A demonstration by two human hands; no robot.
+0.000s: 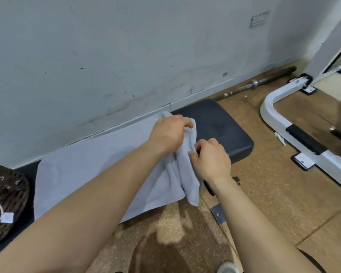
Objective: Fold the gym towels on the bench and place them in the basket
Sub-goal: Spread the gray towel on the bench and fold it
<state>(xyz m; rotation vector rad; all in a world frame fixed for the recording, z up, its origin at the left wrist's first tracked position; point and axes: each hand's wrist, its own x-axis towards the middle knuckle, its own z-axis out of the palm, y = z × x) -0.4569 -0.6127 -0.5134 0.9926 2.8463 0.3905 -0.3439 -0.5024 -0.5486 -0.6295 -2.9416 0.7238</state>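
Both hands hold the same end of one pale grey-blue towel (91, 174). The left hand (169, 133) has its fingers curled over the far corner of that end and grips it. The right hand (211, 160), just beside it at about 4 o'clock, pinches the bunched cloth between thumb and curled fingers. Between the two hands the fabric is gathered into lengthwise folds and lifted. A loose flap hangs from the grip toward 6 o'clock, past the near edge of the bench (220, 127).

The rest of the towel lies spread flat along the dark padded bench, running from the hands toward 8 o'clock. It covers most of the pad, and its near edge droops over the side. The bare end of the bench shows at 2 o'clock from the hands, and the bench stands close along the grey wall (126, 46).

At 9 o'clock in the view a dark wicker basket (6, 194) sits at the other end of the bench, with a small white tag (8, 217) on a string hanging on its side. What it holds cannot be seen.

On the brown floor (264, 194), a barbell (260, 81) lies along the wall's base at 1 o'clock. A white machine frame (274, 107) stands at 3 o'clock, well apart from the bench. A wall socket (259, 19) sits high at 1 o'clock.
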